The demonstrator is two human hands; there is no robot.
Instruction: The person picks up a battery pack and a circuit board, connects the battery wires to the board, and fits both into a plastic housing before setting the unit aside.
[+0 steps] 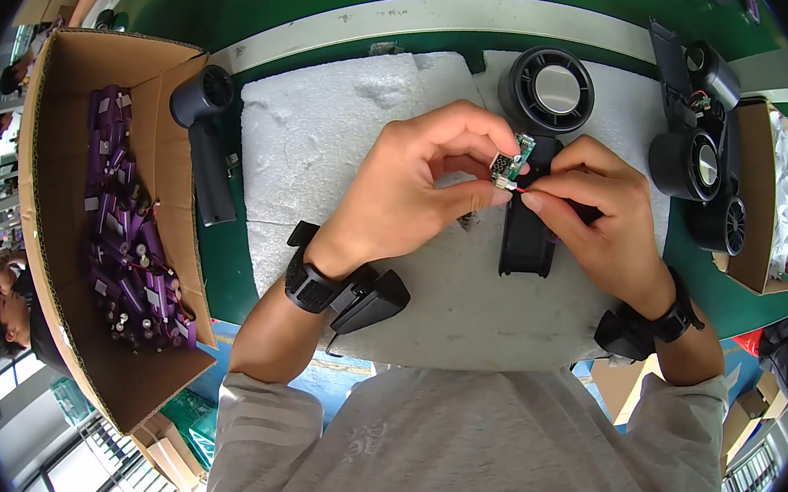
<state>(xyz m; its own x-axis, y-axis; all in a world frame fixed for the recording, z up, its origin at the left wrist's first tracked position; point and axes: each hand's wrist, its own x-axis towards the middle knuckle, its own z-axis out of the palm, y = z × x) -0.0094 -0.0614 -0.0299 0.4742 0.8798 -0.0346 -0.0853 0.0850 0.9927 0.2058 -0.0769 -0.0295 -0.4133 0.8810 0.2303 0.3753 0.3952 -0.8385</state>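
Note:
My left hand [410, 176] pinches a small green circuit board [523, 150] between thumb and fingertips, above the middle of the mat. Close beside it, my right hand [610, 219] is closed with thumb and forefinger on a thin red wire [518, 190] that runs to a small white plug at the board's lower edge. Whether the plug is fully seated I cannot tell. Beneath both hands lies a black handheld fan with a round head [520, 89] and an open handle [527, 240]. My fingers hide part of the handle's inside.
White foam sheets [306, 124] cover the green table [231, 268]. A cardboard box [132, 55] of purple battery cells [132, 259] stands at left, a black fan [212, 167] beside it. More black fans [677, 164] and a carton [750, 238] with white pieces are at right.

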